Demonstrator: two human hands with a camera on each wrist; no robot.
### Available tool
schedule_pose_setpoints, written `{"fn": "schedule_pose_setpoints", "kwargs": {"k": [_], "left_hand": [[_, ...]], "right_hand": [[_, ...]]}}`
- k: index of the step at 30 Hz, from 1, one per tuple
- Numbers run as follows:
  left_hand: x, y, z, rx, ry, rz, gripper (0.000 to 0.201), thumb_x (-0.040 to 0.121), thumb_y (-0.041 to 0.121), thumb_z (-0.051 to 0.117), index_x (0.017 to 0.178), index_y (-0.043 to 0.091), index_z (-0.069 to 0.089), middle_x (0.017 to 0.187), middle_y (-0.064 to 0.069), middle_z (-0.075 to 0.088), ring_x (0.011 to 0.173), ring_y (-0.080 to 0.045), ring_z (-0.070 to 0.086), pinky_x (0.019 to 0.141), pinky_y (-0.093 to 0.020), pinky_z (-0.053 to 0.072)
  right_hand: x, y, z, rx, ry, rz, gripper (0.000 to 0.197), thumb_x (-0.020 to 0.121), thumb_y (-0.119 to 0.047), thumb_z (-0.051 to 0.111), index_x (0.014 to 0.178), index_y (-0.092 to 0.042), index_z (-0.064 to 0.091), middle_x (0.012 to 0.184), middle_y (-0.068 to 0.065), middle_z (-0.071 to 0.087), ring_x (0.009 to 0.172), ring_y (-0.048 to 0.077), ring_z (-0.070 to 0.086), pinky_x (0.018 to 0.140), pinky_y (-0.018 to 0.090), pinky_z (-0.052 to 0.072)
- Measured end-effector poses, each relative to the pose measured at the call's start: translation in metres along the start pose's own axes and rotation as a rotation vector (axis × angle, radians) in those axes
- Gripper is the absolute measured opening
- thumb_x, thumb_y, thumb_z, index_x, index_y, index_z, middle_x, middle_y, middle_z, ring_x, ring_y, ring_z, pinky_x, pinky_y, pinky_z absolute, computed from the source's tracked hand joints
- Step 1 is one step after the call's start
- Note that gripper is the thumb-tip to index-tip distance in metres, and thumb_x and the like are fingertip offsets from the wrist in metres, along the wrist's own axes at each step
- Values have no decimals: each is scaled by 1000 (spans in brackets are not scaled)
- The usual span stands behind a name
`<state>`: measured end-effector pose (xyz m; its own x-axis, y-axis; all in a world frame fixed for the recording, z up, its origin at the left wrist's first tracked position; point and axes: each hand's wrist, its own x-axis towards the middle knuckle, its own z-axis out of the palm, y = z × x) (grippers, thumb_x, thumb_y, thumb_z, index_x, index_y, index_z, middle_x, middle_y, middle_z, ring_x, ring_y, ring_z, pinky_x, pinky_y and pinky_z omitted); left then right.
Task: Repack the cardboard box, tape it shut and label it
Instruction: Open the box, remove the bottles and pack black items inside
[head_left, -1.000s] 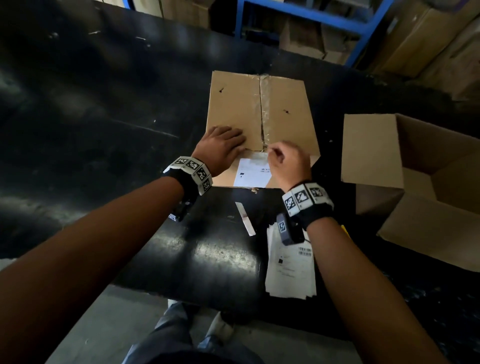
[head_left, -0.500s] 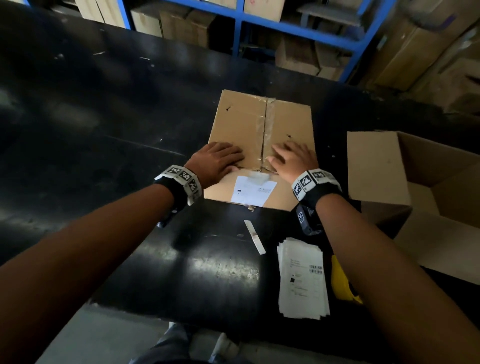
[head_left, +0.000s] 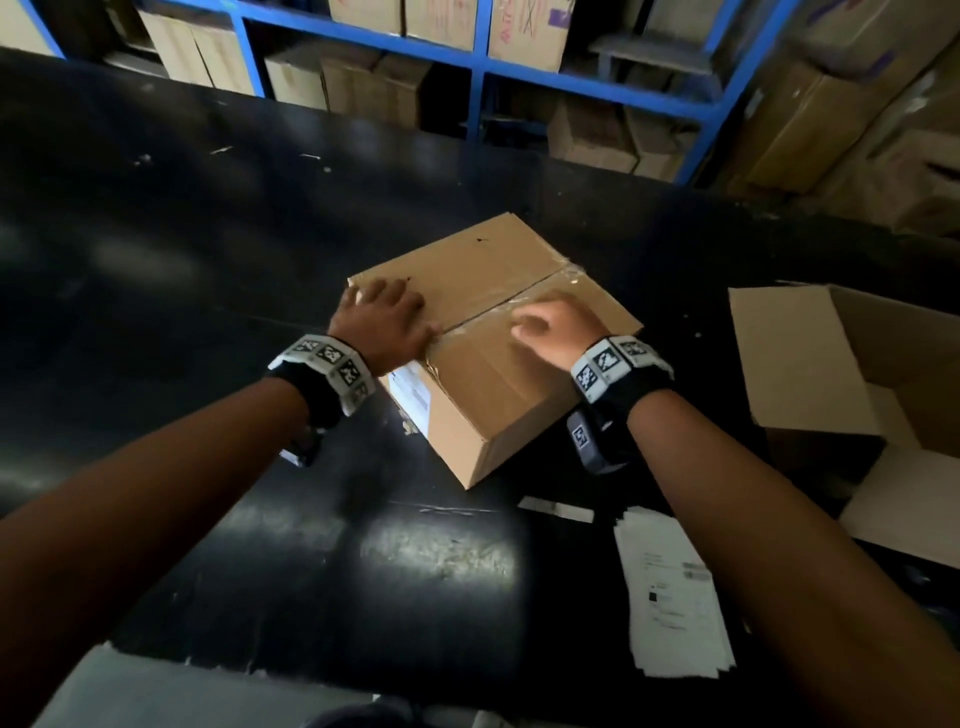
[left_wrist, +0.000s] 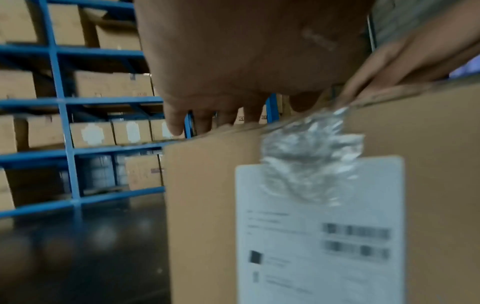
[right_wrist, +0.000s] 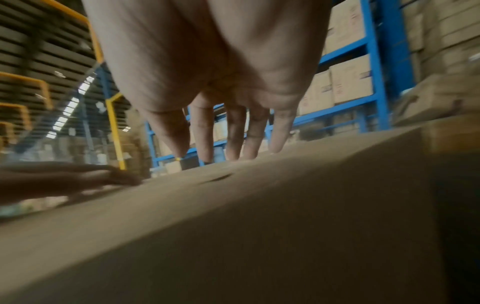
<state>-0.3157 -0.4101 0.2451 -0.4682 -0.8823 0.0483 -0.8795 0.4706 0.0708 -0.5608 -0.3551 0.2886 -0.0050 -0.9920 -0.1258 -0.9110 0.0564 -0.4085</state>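
Observation:
A closed cardboard box (head_left: 488, 291) sits turned at an angle on the black table (head_left: 208, 260), with clear tape (head_left: 519, 296) along its top seam. A white label (head_left: 410, 395) is stuck on its near-left side, and crinkled tape (left_wrist: 309, 156) laps over the top of the label (left_wrist: 324, 236). My left hand (head_left: 384, 317) lies flat on the box top near its left corner, fingers straight. My right hand (head_left: 550, 325) rests on the top by the seam, its fingers (right_wrist: 233, 135) extended and touching the cardboard (right_wrist: 233, 226).
An open empty cardboard box (head_left: 857, 395) stands at the right. A stack of white label sheets (head_left: 670, 592) and a paper strip (head_left: 556, 509) lie near the table's front edge. Blue shelving (head_left: 483, 67) with several cartons stands behind the table.
The box has been turned from square-on to diagonal, so the labelled side now faces left. Both hands stayed flat on its top.

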Motion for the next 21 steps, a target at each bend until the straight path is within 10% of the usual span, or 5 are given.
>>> {"fn": "schedule_pose_setpoints", "kwargs": {"k": [6, 9, 16, 21], "left_hand": [[5, -1, 13, -28, -98, 23, 65, 95, 55, 19, 148, 18, 17, 157, -15, 6, 144, -35, 2, 114, -55, 5], [17, -21, 15, 52, -149, 187, 74, 90, 57, -1, 149, 14, 13, 157, -19, 6, 143, -39, -1, 113, -58, 5], [67, -28, -10, 80, -237, 419, 53, 99, 39, 28, 149, 23, 18, 158, -8, 8, 145, -28, 3, 118, -45, 5], [82, -17, -29, 202, -121, 541, 42, 96, 37, 37, 136, 26, 44, 147, 1, 40, 134, -27, 35, 108, -46, 31]], "right_hand": [[26, 41, -7, -297, -155, 238, 60, 94, -58, 30, 149, -39, 18, 162, -2, -3, 148, 24, -3, 118, 47, 6], [15, 44, 1, -345, -68, 276, 61, 89, -65, 27, 145, -44, 22, 159, -1, 12, 145, 28, 12, 115, 50, 14], [-27, 38, -10, -320, 16, 352, 48, 89, -50, 46, 132, -31, 44, 134, 7, 41, 125, 30, 37, 96, 43, 39], [-38, 38, -19, -261, -7, 338, 36, 89, -43, 53, 118, -23, 59, 121, 6, 52, 113, 26, 50, 87, 34, 41]]}}
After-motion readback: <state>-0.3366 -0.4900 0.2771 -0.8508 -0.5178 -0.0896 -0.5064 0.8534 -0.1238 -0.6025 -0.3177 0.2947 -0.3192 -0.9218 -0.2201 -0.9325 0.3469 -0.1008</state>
